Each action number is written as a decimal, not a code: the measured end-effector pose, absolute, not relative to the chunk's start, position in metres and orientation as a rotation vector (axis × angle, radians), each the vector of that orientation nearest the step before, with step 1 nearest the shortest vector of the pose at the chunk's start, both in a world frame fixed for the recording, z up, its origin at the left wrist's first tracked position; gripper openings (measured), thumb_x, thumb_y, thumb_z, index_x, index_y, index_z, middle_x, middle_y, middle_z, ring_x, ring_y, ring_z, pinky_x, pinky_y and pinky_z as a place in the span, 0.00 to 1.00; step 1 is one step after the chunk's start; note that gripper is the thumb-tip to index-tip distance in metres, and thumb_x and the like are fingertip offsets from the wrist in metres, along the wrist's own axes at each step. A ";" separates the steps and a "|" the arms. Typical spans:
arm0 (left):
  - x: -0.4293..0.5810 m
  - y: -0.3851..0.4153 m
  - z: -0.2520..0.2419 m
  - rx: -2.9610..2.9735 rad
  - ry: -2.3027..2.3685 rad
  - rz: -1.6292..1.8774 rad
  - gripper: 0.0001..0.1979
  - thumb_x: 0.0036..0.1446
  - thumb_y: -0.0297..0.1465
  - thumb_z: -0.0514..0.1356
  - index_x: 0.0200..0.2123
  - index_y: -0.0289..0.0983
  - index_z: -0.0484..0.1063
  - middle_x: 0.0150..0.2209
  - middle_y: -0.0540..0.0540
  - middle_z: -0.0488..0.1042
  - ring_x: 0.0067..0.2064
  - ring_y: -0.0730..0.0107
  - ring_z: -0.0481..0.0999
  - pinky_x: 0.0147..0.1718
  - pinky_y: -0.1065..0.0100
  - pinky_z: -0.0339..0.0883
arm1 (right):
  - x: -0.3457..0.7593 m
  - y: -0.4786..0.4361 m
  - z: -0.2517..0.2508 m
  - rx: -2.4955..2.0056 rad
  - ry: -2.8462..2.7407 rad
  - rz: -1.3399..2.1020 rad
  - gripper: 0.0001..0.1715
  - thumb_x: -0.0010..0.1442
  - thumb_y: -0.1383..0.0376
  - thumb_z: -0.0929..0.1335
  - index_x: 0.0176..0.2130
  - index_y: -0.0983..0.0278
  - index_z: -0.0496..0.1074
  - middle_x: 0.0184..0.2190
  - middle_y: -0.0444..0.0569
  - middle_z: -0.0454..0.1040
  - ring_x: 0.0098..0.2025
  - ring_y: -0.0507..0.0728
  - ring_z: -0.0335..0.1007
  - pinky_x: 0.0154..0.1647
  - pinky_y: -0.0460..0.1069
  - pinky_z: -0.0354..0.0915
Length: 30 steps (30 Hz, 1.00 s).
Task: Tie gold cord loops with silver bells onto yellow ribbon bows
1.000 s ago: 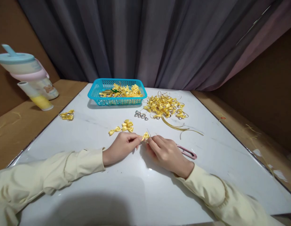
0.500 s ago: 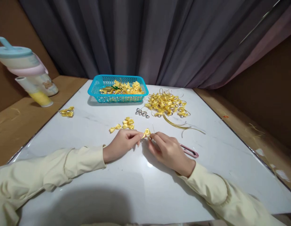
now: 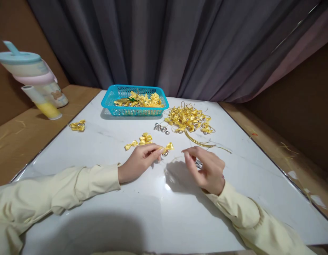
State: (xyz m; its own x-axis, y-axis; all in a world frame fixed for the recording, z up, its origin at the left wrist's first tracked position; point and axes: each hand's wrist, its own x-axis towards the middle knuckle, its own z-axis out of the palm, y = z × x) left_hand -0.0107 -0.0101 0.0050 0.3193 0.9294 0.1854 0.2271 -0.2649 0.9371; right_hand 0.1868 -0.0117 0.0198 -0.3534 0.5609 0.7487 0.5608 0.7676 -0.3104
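My left hand (image 3: 142, 158) pinches a yellow satin bow (image 3: 169, 146) between thumb and fingers. Just under that bow a small silver bell (image 3: 165, 154) shows. To the right, apart from the bow, is my right hand (image 3: 205, 166), its thumb and forefinger tips close together; whether something thin is between them I cannot make out. Beneath that hand lies a utility knife (image 3: 198, 164), mostly hidden. Faint thin strands lie on the table between the hands. Several loose bows (image 3: 145, 138) are just beyond my left hand, and several silver bells (image 3: 161, 128) lie farther back.
A blue plastic basket (image 3: 107, 101) at the back holds bows and bells. Beside it spreads a heap of bows with gold cords (image 3: 187, 117), with loose gold cords (image 3: 198, 142) in front. Another bow bundle (image 3: 78, 125), a tumbler (image 3: 23, 67) and a ribbon-wound tube (image 3: 44, 104) stand left.
My right hand has let go of the bow and moved right, over the utility knife. My left hand still holds the bow. The view has shifted slightly.
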 end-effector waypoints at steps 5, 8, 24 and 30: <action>-0.011 -0.010 0.004 1.564 0.992 0.966 0.15 0.60 0.37 0.53 0.26 0.34 0.67 0.22 0.53 0.62 0.22 0.79 0.59 0.21 0.73 0.56 | 0.192 0.007 0.024 -1.094 -1.900 0.669 0.09 0.56 0.64 0.65 0.37 0.65 0.71 0.33 0.50 0.74 0.33 0.54 0.70 0.34 0.48 0.66; -0.012 -0.008 0.002 1.471 0.934 0.929 0.14 0.59 0.39 0.53 0.28 0.34 0.67 0.21 0.54 0.62 0.20 0.79 0.59 0.20 0.73 0.55 | 0.188 0.009 0.028 -1.055 -1.915 1.232 0.16 0.55 0.59 0.67 0.41 0.66 0.71 0.39 0.52 0.74 0.41 0.56 0.70 0.40 0.50 0.66; -0.011 -0.008 0.003 1.281 0.769 0.780 0.15 0.56 0.40 0.57 0.28 0.33 0.67 0.19 0.55 0.60 0.19 0.80 0.57 0.19 0.74 0.50 | 0.194 0.010 0.027 -1.203 -2.149 1.042 0.17 0.57 0.60 0.65 0.23 0.68 0.70 0.16 0.42 0.63 0.20 0.48 0.54 0.23 0.44 0.51; -0.012 -0.009 0.005 1.307 0.751 0.719 0.15 0.57 0.39 0.56 0.27 0.33 0.67 0.19 0.54 0.61 0.19 0.80 0.57 0.20 0.73 0.51 | 0.195 0.014 0.021 -1.224 -2.248 0.662 0.16 0.56 0.65 0.64 0.20 0.67 0.70 0.15 0.42 0.63 0.19 0.48 0.52 0.23 0.45 0.50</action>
State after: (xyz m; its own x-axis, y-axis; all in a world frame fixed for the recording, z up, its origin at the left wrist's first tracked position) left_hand -0.0118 -0.0091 0.0046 0.5736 0.8155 -0.0770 -0.0416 0.1229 0.9915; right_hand 0.1954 0.0139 0.0209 -0.4757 0.8593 0.1879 0.6200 0.4791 -0.6213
